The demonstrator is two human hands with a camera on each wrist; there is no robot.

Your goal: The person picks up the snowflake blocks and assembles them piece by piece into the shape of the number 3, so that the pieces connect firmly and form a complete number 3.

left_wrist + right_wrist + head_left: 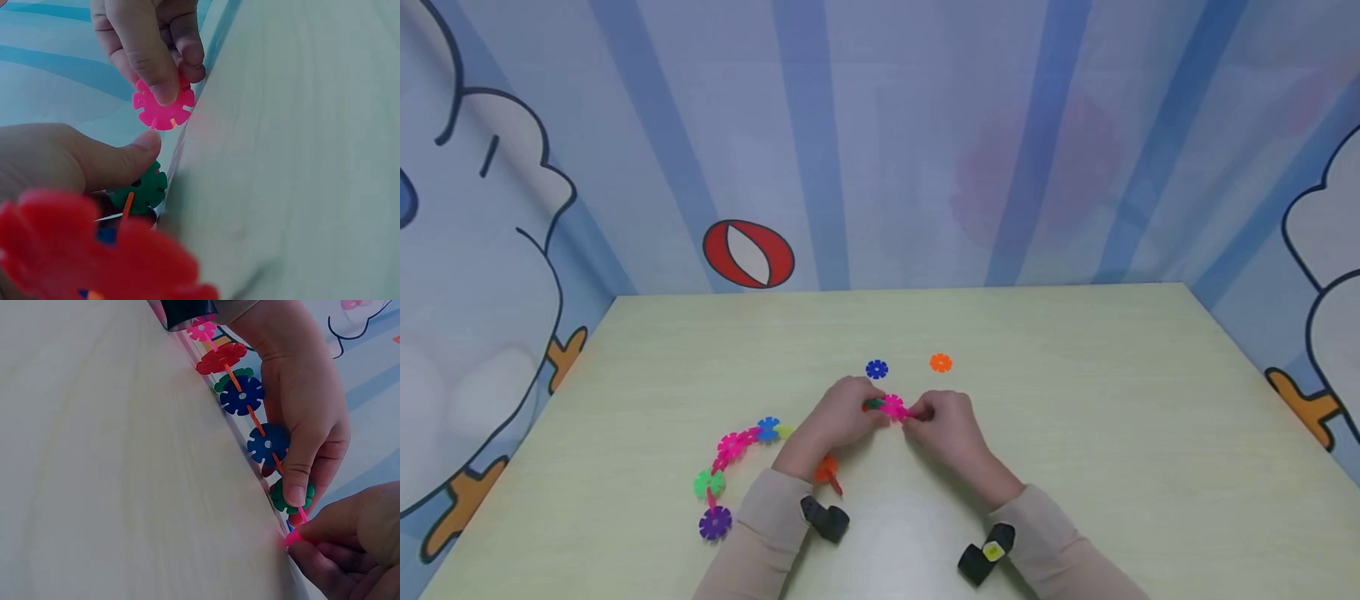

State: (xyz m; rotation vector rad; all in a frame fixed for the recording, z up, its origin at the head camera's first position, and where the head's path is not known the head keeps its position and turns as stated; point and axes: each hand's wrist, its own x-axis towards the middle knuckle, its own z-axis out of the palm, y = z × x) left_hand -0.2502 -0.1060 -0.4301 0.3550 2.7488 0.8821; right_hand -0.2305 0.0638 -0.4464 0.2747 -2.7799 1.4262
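Snowflake discs, notched and flower-like, are slotted edge to edge into a chain between the two hands. My left hand (844, 412) pinches a green snowflake disc (150, 187) between thumb and fingers. My right hand (951, 427) pinches a pink snowflake disc (164, 112) at the chain's end, right beside the left fingertips. Behind the green disc, in the right wrist view, follow a blue disc (268, 444), a darker blue disc (242, 395) and a red disc (222, 358). In the head view the left hand and forearm hide part of the chain.
A loose blue disc (877, 369) and a loose orange disc (941, 362) lie beyond the hands on the pale table (1112, 400). Left of the left forearm, linked discs curve down to a purple disc (715, 522). An orange disc (827, 468) shows beside that forearm.
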